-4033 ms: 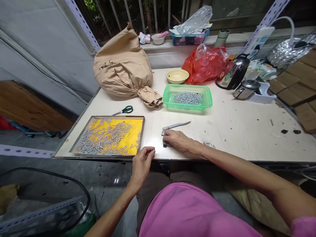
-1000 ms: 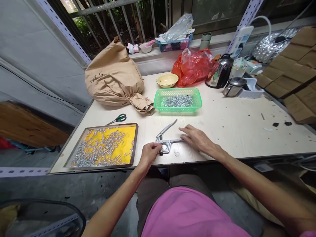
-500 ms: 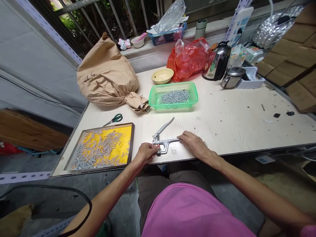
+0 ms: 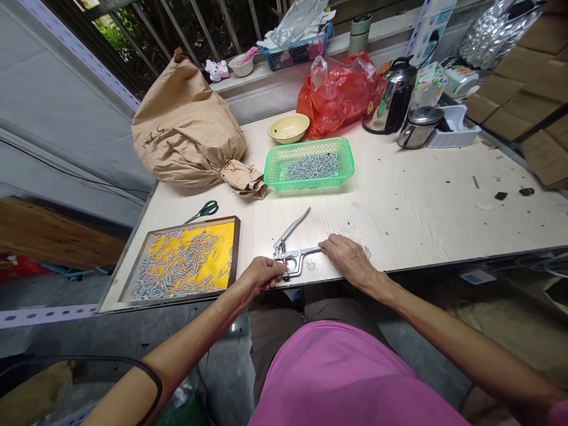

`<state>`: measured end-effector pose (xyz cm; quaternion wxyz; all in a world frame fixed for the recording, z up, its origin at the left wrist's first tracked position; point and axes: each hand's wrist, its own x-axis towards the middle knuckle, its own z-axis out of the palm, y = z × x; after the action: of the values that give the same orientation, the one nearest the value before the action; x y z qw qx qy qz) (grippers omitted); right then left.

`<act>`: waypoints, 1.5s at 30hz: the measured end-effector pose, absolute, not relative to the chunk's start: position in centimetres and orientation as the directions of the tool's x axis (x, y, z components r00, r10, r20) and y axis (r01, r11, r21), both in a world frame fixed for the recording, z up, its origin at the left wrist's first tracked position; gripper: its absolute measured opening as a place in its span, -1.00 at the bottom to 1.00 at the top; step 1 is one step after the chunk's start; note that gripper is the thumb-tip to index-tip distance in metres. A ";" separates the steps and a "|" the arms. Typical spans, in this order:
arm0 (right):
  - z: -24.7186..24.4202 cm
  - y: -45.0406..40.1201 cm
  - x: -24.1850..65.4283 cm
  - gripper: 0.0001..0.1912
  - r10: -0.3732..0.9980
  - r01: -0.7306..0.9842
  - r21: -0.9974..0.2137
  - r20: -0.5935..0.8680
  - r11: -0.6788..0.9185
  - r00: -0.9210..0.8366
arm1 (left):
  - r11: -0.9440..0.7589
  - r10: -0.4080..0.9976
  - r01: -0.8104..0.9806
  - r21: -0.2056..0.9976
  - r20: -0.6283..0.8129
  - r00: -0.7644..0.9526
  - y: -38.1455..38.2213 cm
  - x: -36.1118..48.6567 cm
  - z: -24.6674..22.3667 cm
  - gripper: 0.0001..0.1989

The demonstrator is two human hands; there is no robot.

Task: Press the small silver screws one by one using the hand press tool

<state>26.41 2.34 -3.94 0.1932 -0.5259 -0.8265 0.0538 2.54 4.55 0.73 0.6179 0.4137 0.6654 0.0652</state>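
Note:
A silver hand press tool (image 4: 306,252) lies near the table's front edge, its upper lever raised toward the back. My right hand (image 4: 348,255) is closed on the end of its lower handle. At the tool's jaw, beside a small red part, my left hand (image 4: 262,273) pinches something too small to make out. Left of that hand is a framed tray (image 4: 236,254) with a yellow bottom, scattered with small silver metal pieces. Behind the tool stands a green basket (image 4: 310,182) holding many similar silver pieces.
Green-handled scissors (image 4: 208,208) lie behind the tray. Farther back are a brown paper sack (image 4: 190,130), a cream bowl (image 4: 288,128), a red plastic bag (image 4: 337,97) and a steel kettle (image 4: 390,97). Cardboard (image 4: 523,83) stands at the right.
The view has shifted slightly, so the objects at the back sit higher in the picture. Both hands keep their places on the tool, and its lever is still raised.

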 end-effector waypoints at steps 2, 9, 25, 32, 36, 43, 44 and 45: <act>-4.0 2.4 26.5 -0.79 0.887 0.847 -0.289 0.270 0.445 -0.374 | 0.661 0.593 0.496 0.563 -0.797 0.115 5.0 2.4 0.7 -0.69; -4.1 2.4 26.5 -0.79 0.883 0.851 -0.270 0.275 0.450 -0.380 | 0.603 0.530 0.630 0.489 -0.836 0.142 6.2 2.0 0.5 -0.62; -4.4 2.0 26.1 -0.79 0.888 0.873 -0.252 0.315 0.418 -0.334 | 0.421 0.689 0.759 0.496 -0.720 0.088 4.5 1.7 0.8 -0.80; -4.4 2.1 26.1 -0.78 0.894 0.873 -0.267 0.310 0.409 -0.324 | 0.062 0.949 0.852 0.521 -0.294 0.111 1.4 1.2 0.3 -0.76; -4.2 1.9 26.1 -0.78 0.898 0.876 -0.268 0.303 0.401 -0.318 | -0.261 0.953 0.901 0.347 -0.059 0.298 0.7 0.6 -0.2 -0.74; -3.8 1.8 26.1 -0.77 0.909 0.875 -0.288 0.276 0.389 -0.313 | -0.305 0.926 0.910 0.280 -0.135 0.351 1.0 0.6 -0.3 -0.73; -3.8 1.8 26.1 -0.77 0.909 0.875 -0.288 0.273 0.390 -0.315 | -0.275 0.933 0.906 0.321 -0.137 0.332 1.2 0.7 -0.2 -0.75; -3.8 1.8 26.1 -0.76 0.909 0.874 -0.288 0.271 0.390 -0.317 | -0.212 0.945 0.900 0.381 -0.154 0.288 1.4 0.9 0.1 -0.78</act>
<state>26.07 1.78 -3.79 0.1970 -0.5503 -0.8102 0.0438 0.88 1.42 0.07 0.2024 0.7765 0.5941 0.0559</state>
